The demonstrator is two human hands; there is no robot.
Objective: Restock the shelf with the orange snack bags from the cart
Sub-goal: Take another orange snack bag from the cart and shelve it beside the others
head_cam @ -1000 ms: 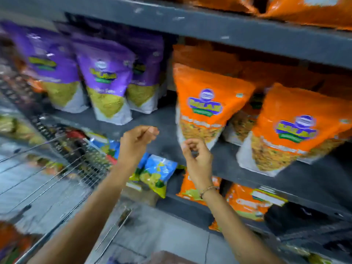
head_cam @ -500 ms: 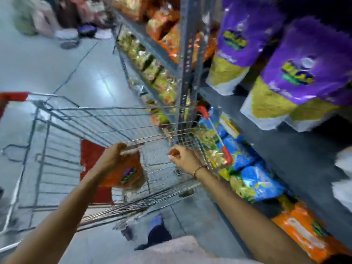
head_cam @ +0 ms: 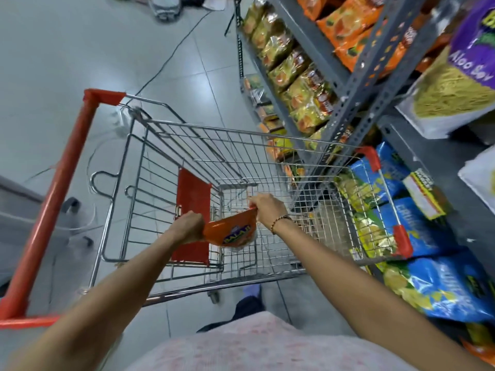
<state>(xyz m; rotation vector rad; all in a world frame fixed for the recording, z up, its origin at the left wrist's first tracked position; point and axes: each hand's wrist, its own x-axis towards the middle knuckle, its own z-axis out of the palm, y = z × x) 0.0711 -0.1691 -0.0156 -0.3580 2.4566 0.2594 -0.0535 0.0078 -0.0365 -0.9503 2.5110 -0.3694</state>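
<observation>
An orange snack bag (head_cam: 232, 231) with a blue and yellow logo hangs inside the wire cart (head_cam: 241, 145), held at both top corners. My left hand (head_cam: 188, 227) grips its left corner and my right hand (head_cam: 267, 208) pinches its right corner. The bag sits above the cart's wire floor, near the red child-seat flap (head_cam: 191, 210). The grey shelf (head_cam: 439, 167) stands to the right of the cart.
The cart's red handle (head_cam: 51, 207) runs down the left. On the right, the shelving holds blue chip bags (head_cam: 417, 231), yellow-green packets (head_cam: 300, 84), orange packets (head_cam: 348, 25) and a purple bag (head_cam: 460, 76). A cable (head_cam: 171, 57) trails over the grey tiled floor.
My view swung from the shelf's orange bags down to the cart. My left hand took an orange bag inside the cart, then my right hand joined on its other corner.
</observation>
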